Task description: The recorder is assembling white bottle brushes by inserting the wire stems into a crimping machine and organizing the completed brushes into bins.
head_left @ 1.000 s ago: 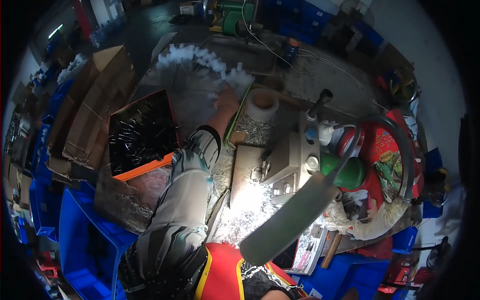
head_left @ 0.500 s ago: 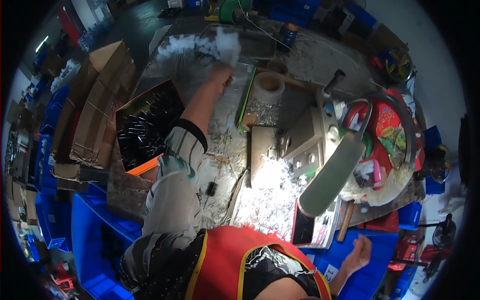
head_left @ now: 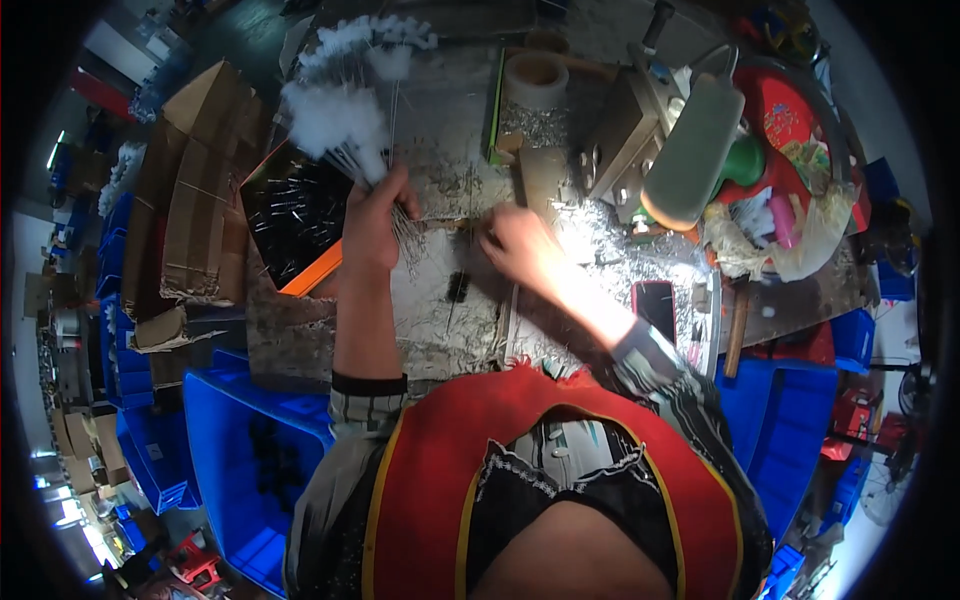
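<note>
A bundle of thin wire-stemmed brushes with fluffy white heads (head_left: 335, 115) stands up from my left hand (head_left: 375, 225), which is closed round the stems. Their bare wire ends poke out below the fingers. More white heads (head_left: 375, 35) show just beyond the bundle. My right hand (head_left: 520, 245) hovers over the middle of the bench with its fingers curled together; what they hold, if anything, is hidden. Between the hands and nearer to me lies a small black brush piece (head_left: 458, 287). An orange-edged box (head_left: 315, 268) of dark, bristly pieces stands left of my left hand.
Cardboard boxes (head_left: 205, 225) stand at the left. A metal block fixture (head_left: 630, 135), a tape roll (head_left: 536, 78) and a green-grey lamp head (head_left: 695, 150) are at the right. A phone (head_left: 655, 308) lies under the bright light. Blue bins (head_left: 225, 470) flank me.
My left hand has come back from the far side of the bench with the white-headed bundle. My right hand has risen from the lower right to the bench's middle. The view has shifted.
</note>
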Motion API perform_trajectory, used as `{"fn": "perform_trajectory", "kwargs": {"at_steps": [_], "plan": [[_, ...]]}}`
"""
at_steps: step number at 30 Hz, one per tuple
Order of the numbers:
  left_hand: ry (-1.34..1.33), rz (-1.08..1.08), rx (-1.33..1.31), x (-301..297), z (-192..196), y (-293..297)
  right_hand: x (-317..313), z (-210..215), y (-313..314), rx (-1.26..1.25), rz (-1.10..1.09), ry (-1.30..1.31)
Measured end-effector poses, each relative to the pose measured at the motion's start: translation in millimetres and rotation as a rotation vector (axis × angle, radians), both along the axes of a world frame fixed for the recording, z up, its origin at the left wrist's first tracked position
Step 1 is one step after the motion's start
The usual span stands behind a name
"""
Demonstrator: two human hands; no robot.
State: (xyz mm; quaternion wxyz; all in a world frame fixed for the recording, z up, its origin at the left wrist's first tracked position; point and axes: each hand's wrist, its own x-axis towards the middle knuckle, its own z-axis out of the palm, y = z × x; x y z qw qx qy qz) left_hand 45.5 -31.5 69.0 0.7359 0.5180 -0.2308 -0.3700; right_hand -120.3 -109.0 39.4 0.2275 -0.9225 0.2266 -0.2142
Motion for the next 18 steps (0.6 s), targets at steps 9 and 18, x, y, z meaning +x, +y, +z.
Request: {"fn": "perform_trajectory", "kwargs": {"at_steps": [9,18], "plan": [[0.181,-0.109,-0.051,-11.6,-33.3,38.8,73.6,-37.8,-39.5,0.268,-0.318,0.131],[0.317,-0.185,-0.007,-4.4,-42.6,30.3,102.7,-26.7,-32.8,0.768,-0.282,-0.620]]}}
